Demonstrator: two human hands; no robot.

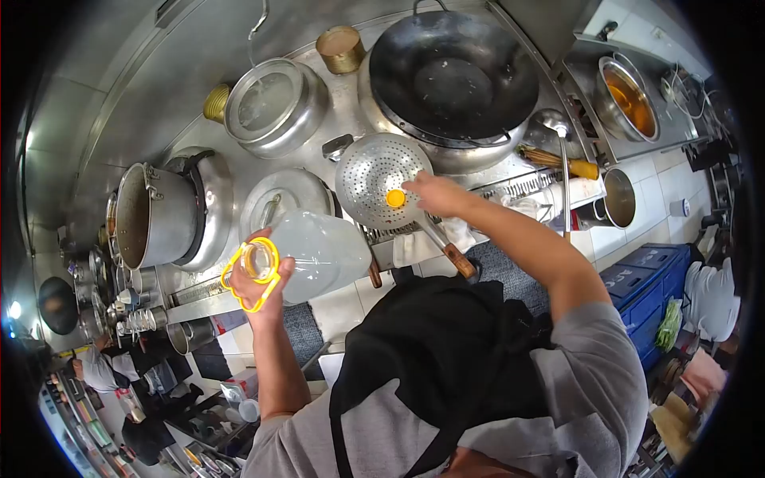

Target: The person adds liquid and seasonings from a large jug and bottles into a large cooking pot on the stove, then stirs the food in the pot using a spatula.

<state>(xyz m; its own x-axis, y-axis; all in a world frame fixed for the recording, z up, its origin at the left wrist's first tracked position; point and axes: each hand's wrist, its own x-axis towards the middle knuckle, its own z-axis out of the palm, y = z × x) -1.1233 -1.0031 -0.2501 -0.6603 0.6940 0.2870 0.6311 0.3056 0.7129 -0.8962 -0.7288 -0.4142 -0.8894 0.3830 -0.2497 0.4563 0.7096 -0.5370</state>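
Note:
My left hand (269, 280) grips a large clear plastic jug (323, 251) by the yellow handle (275, 259) around its neck. The jug is tilted on its side, its uncapped mouth facing me. A round yellow cap (396, 198) shows against the perforated strainer ladle (378, 171). Just beside the cap is my right hand (434, 193), fingers extended, with the fingertips right by its edge. From the strainer, a wooden-tipped handle (458, 260) points back toward me. Behind the jug sits a metal lid (283, 199) with a loop handle.
A big black wok (454, 80) stands on the stove at the back. Deep steel pots (151, 215) line the left side, and a covered pot (275, 103) is behind. A ladle (564, 159) lies on the right. Blue crates (649, 295) stand on the floor. Other people (119, 362) are farther off.

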